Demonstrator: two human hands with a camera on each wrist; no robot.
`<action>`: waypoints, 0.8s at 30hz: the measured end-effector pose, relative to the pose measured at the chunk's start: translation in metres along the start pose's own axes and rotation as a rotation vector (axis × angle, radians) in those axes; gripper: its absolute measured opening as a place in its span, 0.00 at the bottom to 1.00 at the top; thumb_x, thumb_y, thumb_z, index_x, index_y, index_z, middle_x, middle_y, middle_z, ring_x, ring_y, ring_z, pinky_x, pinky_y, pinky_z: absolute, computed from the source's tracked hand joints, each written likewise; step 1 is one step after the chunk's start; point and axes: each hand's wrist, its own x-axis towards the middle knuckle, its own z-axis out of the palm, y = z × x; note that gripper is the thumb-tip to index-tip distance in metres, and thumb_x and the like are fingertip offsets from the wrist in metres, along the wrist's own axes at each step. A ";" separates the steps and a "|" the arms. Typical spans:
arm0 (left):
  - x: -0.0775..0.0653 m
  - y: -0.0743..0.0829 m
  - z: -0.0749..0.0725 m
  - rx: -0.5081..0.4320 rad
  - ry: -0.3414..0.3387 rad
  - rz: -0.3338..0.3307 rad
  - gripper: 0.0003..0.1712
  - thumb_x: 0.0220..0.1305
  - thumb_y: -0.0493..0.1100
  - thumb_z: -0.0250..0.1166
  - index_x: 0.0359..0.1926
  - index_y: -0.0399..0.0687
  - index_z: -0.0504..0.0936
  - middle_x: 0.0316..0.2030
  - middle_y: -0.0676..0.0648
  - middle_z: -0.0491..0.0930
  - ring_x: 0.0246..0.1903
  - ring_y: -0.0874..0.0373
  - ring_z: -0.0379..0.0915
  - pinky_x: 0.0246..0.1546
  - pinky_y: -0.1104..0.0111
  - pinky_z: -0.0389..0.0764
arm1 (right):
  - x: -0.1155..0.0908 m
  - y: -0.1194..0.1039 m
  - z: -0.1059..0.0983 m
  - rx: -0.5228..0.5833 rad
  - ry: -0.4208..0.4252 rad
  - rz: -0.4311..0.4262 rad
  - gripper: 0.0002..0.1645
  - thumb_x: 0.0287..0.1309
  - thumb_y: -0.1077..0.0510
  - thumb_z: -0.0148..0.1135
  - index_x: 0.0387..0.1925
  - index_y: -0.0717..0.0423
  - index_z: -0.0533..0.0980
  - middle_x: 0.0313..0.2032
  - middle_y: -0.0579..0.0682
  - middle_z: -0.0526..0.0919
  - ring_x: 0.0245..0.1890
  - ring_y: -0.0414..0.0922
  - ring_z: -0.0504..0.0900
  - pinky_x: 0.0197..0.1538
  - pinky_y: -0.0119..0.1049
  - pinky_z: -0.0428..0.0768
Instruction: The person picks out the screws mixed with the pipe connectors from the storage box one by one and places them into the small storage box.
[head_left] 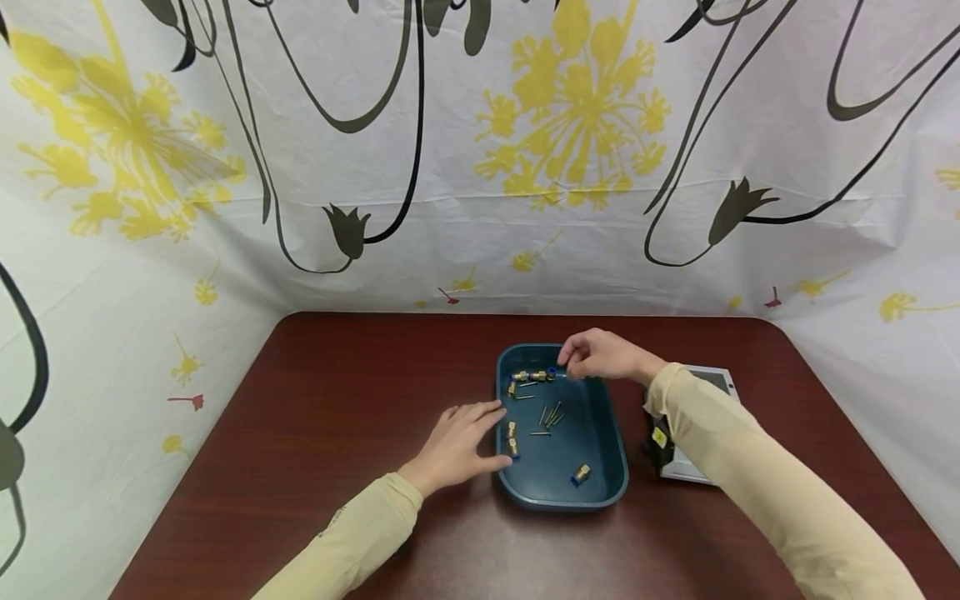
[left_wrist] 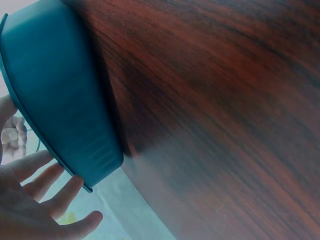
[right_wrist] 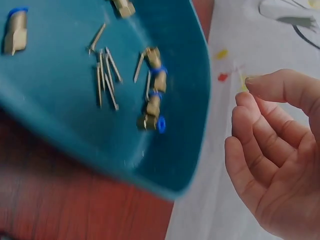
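Note:
A blue-green tray (head_left: pixel 588 433) lies on the table, holding several brass fittings with blue ends (right_wrist: pixel 153 105) and several thin screws or nails (right_wrist: pixel 106 80). My left hand (head_left: pixel 461 437) is at the tray's left rim with its fingers spread and fairly straight, fingertips right at the edge. Over the far right corner of the tray is my right hand (head_left: pixel 600 354), its fingers bent and the thumb tip close to the index fingertip. I cannot tell whether something small is between those tips. One brass fitting (head_left: pixel 581 474) lies apart near the tray's front.
Beside the tray on the right, a silver metal box (head_left: pixel 686 467) with a grille and a black side with a yellow label is partly under the right sleeve. The dark wooden table (head_left: pixel 337 400) ends at a patterned white cloth (head_left: pixel 435 167) behind and at the sides.

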 end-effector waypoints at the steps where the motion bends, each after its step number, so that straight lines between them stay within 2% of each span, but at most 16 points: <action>1: 0.000 0.000 0.000 -0.001 0.000 0.000 0.40 0.51 0.63 0.60 0.61 0.48 0.65 0.60 0.49 0.61 0.57 0.53 0.58 0.53 0.52 0.57 | 0.004 -0.002 0.004 -0.004 -0.012 -0.002 0.09 0.51 0.66 0.55 0.37 0.65 0.73 0.27 0.53 0.77 0.29 0.46 0.74 0.36 0.43 0.71; 6: 0.000 0.000 -0.001 0.005 -0.006 -0.005 0.40 0.50 0.63 0.60 0.61 0.48 0.65 0.60 0.49 0.61 0.56 0.53 0.58 0.53 0.52 0.57 | 0.020 -0.005 0.024 -0.008 -0.062 -0.011 0.08 0.50 0.66 0.56 0.35 0.63 0.74 0.27 0.51 0.78 0.30 0.46 0.76 0.37 0.40 0.73; 10: 0.000 0.000 -0.001 0.006 -0.010 -0.004 0.40 0.51 0.63 0.60 0.61 0.48 0.65 0.60 0.49 0.61 0.56 0.52 0.59 0.53 0.52 0.58 | 0.029 -0.002 0.037 0.022 -0.106 -0.007 0.08 0.49 0.67 0.56 0.35 0.63 0.74 0.27 0.51 0.78 0.32 0.51 0.77 0.40 0.44 0.73; 15: 0.000 0.001 -0.001 0.007 -0.006 -0.001 0.40 0.51 0.62 0.60 0.61 0.48 0.65 0.60 0.49 0.61 0.56 0.53 0.59 0.53 0.52 0.58 | 0.036 0.004 0.048 0.032 -0.135 0.026 0.11 0.48 0.69 0.56 0.36 0.68 0.72 0.26 0.51 0.77 0.34 0.54 0.77 0.42 0.48 0.72; 24: 0.000 0.000 -0.001 0.003 -0.008 0.002 0.40 0.51 0.62 0.60 0.61 0.47 0.65 0.60 0.49 0.61 0.56 0.53 0.59 0.53 0.52 0.57 | 0.044 0.019 0.062 -0.020 -0.190 0.050 0.10 0.46 0.70 0.58 0.35 0.69 0.74 0.25 0.52 0.78 0.28 0.47 0.76 0.35 0.38 0.74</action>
